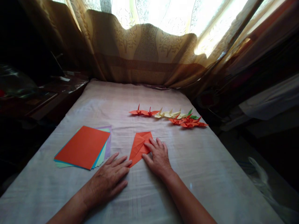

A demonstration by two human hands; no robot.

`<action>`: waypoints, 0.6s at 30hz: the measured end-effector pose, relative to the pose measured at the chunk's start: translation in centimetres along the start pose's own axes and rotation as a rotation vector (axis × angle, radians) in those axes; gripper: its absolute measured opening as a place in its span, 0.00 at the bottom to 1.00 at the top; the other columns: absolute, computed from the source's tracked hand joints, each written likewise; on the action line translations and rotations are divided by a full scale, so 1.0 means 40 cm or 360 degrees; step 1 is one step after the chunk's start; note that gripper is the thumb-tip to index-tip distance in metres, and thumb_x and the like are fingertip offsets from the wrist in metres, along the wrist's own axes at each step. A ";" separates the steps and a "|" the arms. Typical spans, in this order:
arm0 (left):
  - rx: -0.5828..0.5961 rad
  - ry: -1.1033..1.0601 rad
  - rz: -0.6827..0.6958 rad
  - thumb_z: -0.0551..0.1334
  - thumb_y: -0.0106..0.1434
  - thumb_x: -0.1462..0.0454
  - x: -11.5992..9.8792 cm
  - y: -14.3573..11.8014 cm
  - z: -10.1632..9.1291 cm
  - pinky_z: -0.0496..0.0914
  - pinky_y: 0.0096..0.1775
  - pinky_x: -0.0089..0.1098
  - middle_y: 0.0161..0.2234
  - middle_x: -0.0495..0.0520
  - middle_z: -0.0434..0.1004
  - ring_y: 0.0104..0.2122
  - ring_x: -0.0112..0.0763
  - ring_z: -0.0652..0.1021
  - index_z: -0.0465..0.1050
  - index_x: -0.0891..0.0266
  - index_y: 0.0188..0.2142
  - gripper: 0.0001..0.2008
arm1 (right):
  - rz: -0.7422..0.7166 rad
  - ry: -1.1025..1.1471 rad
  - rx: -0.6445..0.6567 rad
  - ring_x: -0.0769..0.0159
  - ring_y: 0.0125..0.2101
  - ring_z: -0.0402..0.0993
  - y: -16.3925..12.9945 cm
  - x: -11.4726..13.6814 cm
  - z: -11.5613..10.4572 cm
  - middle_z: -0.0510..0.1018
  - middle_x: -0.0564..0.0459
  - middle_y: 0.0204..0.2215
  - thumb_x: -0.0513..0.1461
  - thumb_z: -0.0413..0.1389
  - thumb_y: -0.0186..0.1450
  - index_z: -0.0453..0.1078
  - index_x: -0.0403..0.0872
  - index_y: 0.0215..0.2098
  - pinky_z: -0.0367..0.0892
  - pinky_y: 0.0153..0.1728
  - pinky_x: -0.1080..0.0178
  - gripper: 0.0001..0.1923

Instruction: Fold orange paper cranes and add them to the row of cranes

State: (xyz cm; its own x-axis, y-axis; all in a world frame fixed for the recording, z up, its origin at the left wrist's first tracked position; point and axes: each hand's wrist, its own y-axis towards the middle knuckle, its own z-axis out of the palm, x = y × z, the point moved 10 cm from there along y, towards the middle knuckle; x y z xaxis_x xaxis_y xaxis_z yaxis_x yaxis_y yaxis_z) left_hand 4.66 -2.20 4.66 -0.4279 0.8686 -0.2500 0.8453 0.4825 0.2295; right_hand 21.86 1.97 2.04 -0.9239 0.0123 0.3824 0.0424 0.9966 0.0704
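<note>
No pinch: R hand [159,158] spread on folded orange kite-shaped paper [139,144], L hand [107,178] open by its 7 o'clock tip. Prob. v. light, easily creased; hold edges.

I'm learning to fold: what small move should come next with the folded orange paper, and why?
Probably press the folded orange paper flat with the right hand, which rests along its right side; crease lines cross its face, and the left hand is at the near corner.
</note>
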 end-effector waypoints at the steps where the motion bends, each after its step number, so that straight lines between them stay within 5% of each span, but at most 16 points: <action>1: -0.0007 -0.0001 0.0003 0.61 0.65 0.64 -0.001 0.001 -0.002 0.44 0.68 0.44 0.57 0.52 0.74 0.60 0.38 0.69 0.69 0.58 0.48 0.12 | 0.0009 0.0004 -0.0013 0.45 0.65 0.52 0.005 -0.013 -0.003 0.66 0.50 0.63 0.44 0.59 0.64 0.71 0.54 0.56 0.46 0.63 0.38 0.21; 10: 0.0031 -0.0023 -0.0004 0.60 0.65 0.63 0.000 -0.001 0.004 0.42 0.69 0.45 0.58 0.51 0.74 0.60 0.37 0.69 0.70 0.57 0.48 0.11 | 0.0038 0.0046 -0.0265 0.52 0.61 0.60 0.039 -0.106 -0.031 0.74 0.52 0.57 0.37 0.56 0.65 0.75 0.55 0.49 0.56 0.58 0.44 0.15; 18: 0.0034 -0.0058 0.0002 0.60 0.66 0.63 0.003 0.002 0.001 0.46 0.68 0.45 0.57 0.52 0.74 0.60 0.37 0.69 0.70 0.57 0.48 0.11 | 0.0029 0.0008 -0.0419 0.54 0.58 0.65 0.040 -0.118 -0.039 0.76 0.50 0.55 0.36 0.53 0.67 0.75 0.52 0.48 0.59 0.55 0.49 0.14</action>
State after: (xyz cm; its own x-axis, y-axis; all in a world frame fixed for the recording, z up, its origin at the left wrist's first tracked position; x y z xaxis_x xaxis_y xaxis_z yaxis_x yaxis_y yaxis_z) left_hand 4.70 -2.05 4.60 -0.4152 0.8643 -0.2838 0.8527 0.4785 0.2096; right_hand 26.90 3.40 1.76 -0.9201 0.0292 0.3906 0.1575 0.9406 0.3006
